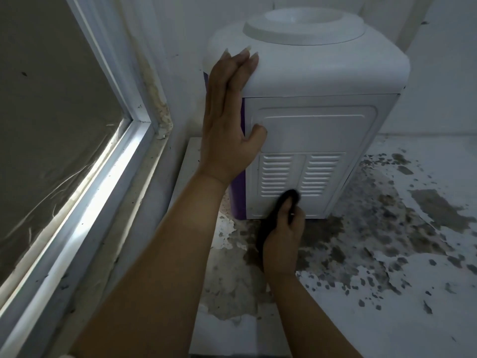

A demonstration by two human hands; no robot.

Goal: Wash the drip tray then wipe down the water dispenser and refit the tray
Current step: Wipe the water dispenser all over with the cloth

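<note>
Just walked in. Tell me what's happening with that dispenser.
A person is wiping the back panel of the white water dispenser. The left hand lies flat against its upper corner, steadying it, while the right hand grips a dark cloth pressed to the lower vents. The dispenser stands on a worn, peeling surface beside a window. No drip tray is in view.

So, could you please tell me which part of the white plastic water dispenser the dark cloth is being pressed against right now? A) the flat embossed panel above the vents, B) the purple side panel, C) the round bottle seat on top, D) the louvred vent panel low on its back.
D: the right hand grips the dark cloth against the louvred vents of the white water dispenser, while the left hand rests flat on its upper corner.
</note>
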